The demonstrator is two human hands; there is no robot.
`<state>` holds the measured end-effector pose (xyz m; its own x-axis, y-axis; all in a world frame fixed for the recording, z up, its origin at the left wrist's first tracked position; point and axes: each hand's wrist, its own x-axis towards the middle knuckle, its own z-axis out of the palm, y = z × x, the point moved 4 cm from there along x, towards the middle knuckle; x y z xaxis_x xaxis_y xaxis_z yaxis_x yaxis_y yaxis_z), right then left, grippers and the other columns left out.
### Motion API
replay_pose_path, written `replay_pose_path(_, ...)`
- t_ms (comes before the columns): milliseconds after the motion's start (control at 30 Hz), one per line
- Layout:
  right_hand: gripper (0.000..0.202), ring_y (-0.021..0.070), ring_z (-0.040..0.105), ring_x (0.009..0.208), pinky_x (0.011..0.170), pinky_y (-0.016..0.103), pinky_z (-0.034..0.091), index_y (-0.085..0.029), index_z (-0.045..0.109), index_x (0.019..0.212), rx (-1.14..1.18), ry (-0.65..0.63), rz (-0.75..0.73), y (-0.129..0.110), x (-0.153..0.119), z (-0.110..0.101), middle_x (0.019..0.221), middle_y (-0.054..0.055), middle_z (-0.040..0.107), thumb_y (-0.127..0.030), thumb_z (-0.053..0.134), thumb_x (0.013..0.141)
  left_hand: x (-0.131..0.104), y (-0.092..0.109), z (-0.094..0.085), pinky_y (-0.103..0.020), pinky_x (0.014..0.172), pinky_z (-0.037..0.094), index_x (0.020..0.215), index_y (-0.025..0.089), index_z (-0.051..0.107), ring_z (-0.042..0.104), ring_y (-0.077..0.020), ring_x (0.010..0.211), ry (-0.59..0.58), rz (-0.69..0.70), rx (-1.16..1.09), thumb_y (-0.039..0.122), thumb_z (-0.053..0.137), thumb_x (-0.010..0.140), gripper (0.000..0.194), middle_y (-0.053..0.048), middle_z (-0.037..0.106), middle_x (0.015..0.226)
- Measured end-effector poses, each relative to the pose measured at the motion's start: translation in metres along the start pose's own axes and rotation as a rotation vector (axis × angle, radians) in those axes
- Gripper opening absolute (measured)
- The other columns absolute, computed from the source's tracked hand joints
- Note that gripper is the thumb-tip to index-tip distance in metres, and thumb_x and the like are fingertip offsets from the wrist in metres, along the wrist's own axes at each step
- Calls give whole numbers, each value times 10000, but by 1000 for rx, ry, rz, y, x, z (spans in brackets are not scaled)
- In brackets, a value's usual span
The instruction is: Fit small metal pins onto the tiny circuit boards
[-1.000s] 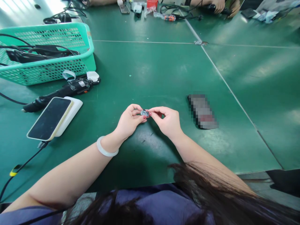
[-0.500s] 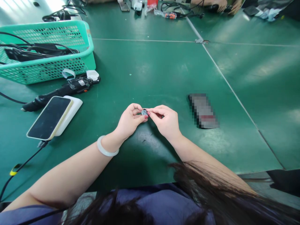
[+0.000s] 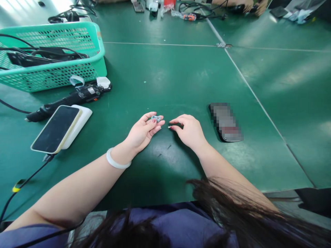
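Observation:
My left hand [image 3: 141,132] pinches a small grey-blue part [image 3: 156,119] between thumb and fingers, its palm turned partly up. The part's exact kind is too small to make out. To the right, apart from it, my right hand [image 3: 190,131] hovers with thumb and forefinger separated. A tiny pale speck shows at the right thumb's tip; whether it is a nail or a loose bit, I cannot tell. Below the gap between the hands, a thin dark sliver [image 3: 169,147] shows against the green table [image 3: 165,86].
At left are a phone [image 3: 57,129] on a white block, a black electric screwdriver [image 3: 69,100] and a green basket [image 3: 102,58] holding cables and black parts. A blurred-out dark object [image 3: 226,122] lies at right. Another person's hands [image 3: 254,7] show at the far edge.
My hands have drawn apart; the part stays in my left hand, which has turned more palm up. My right thumb and forefinger have separated. The thin dark sliver has appeared below.

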<state>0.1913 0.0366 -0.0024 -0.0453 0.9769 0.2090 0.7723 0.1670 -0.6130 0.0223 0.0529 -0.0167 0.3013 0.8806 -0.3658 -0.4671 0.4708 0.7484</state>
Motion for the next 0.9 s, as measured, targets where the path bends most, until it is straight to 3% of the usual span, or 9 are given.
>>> replay_pose_path(200,106,226,578,853,822,385,462,-202,713,771,-193,-88,-58,-4,3,10,853,63,686,-192,627,832,0,-3,1,-233,801,539,959,162,571,704,-106,811,-6,55,84,56,637,787,213,-44,714,926)
replay_pose_path(433,182,217,597,855,802,356,459,-189,706,783,-162,-74,-39,-2,4,9,854,69,679,-192,547,872,-3,-7,5,-287,804,543,943,152,550,715,-145,824,-14,75,200,71,674,760,236,-55,711,923)
replay_pose_path(700,179,162,629,767,751,304,475,-220,709,711,110,48,44,3,2,-2,769,8,690,-173,580,827,-3,-7,5,-287,811,539,950,155,549,711,-141,847,-33,68,239,84,682,759,244,-53,712,933)
replay_pose_path(900,182,166,631,781,739,315,500,-232,718,746,240,185,-14,-15,-4,-8,803,12,691,-222,572,856,-3,-8,6,-272,770,535,930,156,554,704,-142,834,-53,69,276,96,713,719,271,-48,720,888)
